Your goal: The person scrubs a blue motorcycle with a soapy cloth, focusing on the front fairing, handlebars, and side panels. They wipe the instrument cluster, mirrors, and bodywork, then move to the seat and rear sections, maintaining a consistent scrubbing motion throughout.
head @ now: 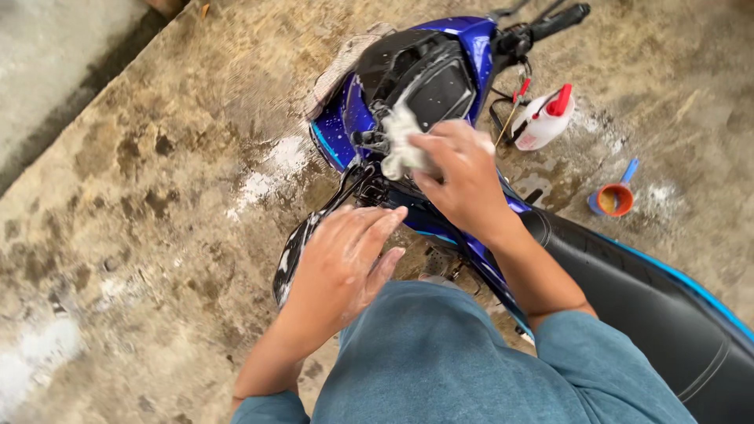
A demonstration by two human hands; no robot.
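While suds already fleck the glossy blue scooter fairing (345, 118) and grimy black dash panel (428, 74), much still looks unwashed, judging by dry seat (628, 290). Right hand (463, 177) clenched on soapy white rag (402, 141), pressed to dash at 12 o'clock. Left hand (342, 263) released, flat, lathered, at 9 o'clock. White bottle with red cap (546, 118) at 2 o'clock on rough wet concrete floor (157, 196).

A white spray bottle (543, 118) with a red top stands on the wet concrete floor (141, 180). Near it sits a small orange cup (613, 199) with a blue handle. White soap foam (271, 169) lies on the floor.
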